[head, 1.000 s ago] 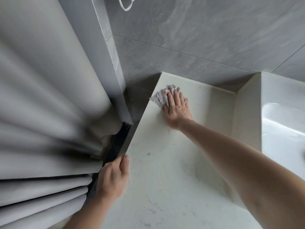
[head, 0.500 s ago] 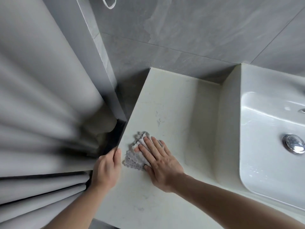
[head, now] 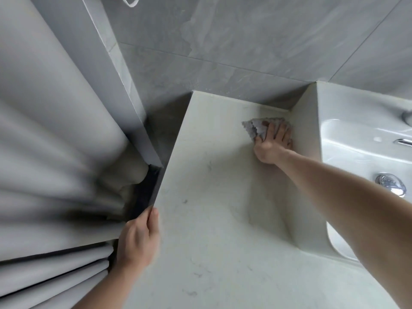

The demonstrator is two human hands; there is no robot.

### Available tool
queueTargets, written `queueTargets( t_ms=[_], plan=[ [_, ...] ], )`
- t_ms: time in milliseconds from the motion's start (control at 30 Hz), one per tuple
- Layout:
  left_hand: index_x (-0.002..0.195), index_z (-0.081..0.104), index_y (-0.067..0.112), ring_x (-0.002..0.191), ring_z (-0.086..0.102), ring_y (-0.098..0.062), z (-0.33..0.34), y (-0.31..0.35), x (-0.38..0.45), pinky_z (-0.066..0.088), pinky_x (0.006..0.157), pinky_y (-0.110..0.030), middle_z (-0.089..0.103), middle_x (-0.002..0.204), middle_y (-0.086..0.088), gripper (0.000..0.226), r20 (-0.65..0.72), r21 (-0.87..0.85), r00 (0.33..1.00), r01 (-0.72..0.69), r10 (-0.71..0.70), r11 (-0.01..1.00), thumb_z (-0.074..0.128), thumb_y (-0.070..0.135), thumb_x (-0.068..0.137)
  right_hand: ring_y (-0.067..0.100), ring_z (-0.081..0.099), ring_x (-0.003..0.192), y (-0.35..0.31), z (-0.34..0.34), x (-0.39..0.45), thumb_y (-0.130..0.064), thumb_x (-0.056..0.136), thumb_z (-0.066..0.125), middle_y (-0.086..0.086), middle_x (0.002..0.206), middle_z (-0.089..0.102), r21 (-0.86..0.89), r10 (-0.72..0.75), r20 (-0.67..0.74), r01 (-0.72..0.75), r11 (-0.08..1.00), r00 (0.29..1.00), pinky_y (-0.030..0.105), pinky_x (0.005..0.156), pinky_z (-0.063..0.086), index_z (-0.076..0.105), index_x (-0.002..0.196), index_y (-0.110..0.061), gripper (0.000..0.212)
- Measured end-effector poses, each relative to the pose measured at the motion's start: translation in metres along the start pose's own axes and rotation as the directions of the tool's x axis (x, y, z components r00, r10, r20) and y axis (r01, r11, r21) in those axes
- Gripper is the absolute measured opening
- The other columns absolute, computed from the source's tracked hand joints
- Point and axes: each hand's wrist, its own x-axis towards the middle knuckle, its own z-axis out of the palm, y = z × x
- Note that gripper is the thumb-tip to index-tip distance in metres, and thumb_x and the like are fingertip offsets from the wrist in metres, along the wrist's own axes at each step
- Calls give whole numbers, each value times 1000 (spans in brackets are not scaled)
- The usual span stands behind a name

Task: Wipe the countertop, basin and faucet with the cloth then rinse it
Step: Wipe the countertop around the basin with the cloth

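A pale marbled countertop (head: pixel 211 230) fills the middle of the head view. My right hand (head: pixel 270 146) presses a grey textured cloth (head: pixel 256 127) flat on it in the far right corner, against the raised side of the white basin (head: pixel 356 159). The cloth sticks out past my fingertips. My left hand (head: pixel 137 239) grips the countertop's left edge, thumb on top. Part of the chrome faucet (head: pixel 402 142) and the chrome drain plug (head: pixel 390 183) show at the right edge.
A grey curtain (head: pixel 51 163) bulges against the countertop's left side, beside a grey tiled pillar (head: pixel 116 70). A grey tiled wall (head: pixel 256 45) runs behind the countertop and basin. A white loop (head: pixel 130 2) hangs at the top.
My right hand slid the cloth from the near left part of the countertop to the far right corner by the basin. My left hand stayed on the edge.
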Motion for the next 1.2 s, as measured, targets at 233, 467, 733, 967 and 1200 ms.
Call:
queueTargets(
  t_ms=[233, 467, 733, 967, 1200],
  plan=[
    [112, 62, 25, 97, 65, -34, 2, -3, 1, 53, 80, -42, 74, 101, -1, 56, 6, -13, 1000, -7, 7, 1000, 17, 56, 100, 35, -12, 158, -23, 7, -2, -54, 103, 30, 20, 171, -11, 40, 133, -69, -131, 991, 989, 53, 126, -5, 5, 165, -14, 78],
    [107, 61, 25, 97, 62, -38, -2, 1, -2, 51, 80, -45, 73, 96, -7, 49, 25, -33, 999, 28, -27, 999, 21, 52, 101, 39, 1, 158, 2, 42, -114, -53, 95, 22, 19, 172, 0, 30, -28, -129, 32, 999, 991, 61, 124, 6, 13, 165, -15, 79],
    [98, 58, 24, 94, 61, -41, -4, 3, -2, 48, 77, -42, 71, 97, -13, 45, 40, -47, 999, 38, -37, 998, 22, 50, 102, 33, -20, 157, 18, 79, -286, -54, 103, 21, -7, 172, -18, -37, -304, 21, 305, 952, 952, 70, 120, -6, -7, 163, -38, 68],
    [114, 64, 22, 102, 61, -42, -3, 2, -1, 48, 84, -43, 71, 108, -14, 51, 30, -26, 1000, 8, -7, 1000, 22, 49, 103, 27, -26, 156, 28, 81, -345, -51, 108, 25, -12, 171, -19, -57, -559, 128, 568, 821, 820, 67, 123, -5, -12, 161, -44, 65],
    [117, 65, 20, 108, 58, -41, 0, 0, 1, 47, 89, -43, 70, 113, -14, 48, 6, -40, 1000, 12, -12, 999, 28, 47, 103, 34, -5, 160, -19, 75, -222, -54, 103, 28, 0, 174, -3, -46, -460, 14, 460, 887, 888, 60, 125, 6, 12, 165, -35, 66]
  ],
)
